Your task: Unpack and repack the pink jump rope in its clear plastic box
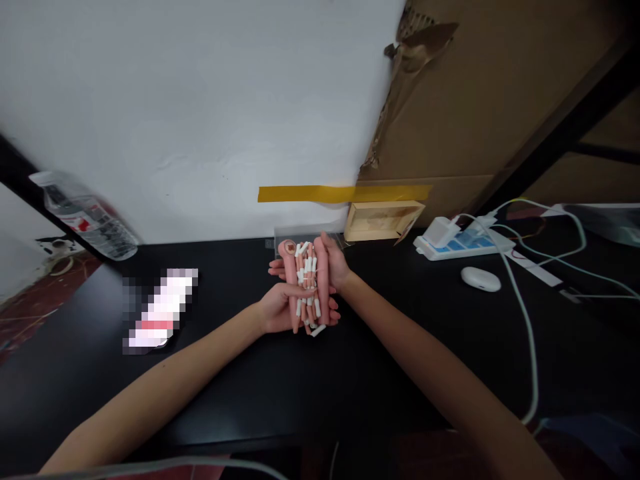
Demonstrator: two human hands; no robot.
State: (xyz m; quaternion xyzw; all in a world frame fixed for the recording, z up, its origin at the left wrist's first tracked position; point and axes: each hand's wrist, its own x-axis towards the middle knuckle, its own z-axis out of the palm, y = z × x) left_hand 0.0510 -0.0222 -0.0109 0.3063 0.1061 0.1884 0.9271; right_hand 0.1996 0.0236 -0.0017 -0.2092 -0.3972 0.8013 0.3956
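Note:
Both hands hold a bundled jump rope point(309, 275) above the black table. It has two long pink handles on its outer sides, with pink and white tube beads gathered between them. My left hand point(278, 309) grips the lower part, its thumb laid across the beads and its fingertips showing past the right handle. Around the upper right is my right hand point(336, 265), its thumb along the right handle and its fingers passing behind the bundle. One white bead segment hangs at the bottom. Behind the hands sits a clear plastic case or bag point(283, 235), partly hidden.
A phone point(163, 310), blurred out, lies left on the table point(250, 393). A clear bottle point(87, 217) leans at the far left. Against the wall stands a shallow wooden box point(383, 222). To the right are a power strip point(463, 243), a white earbud case point(481, 279) and loose cables.

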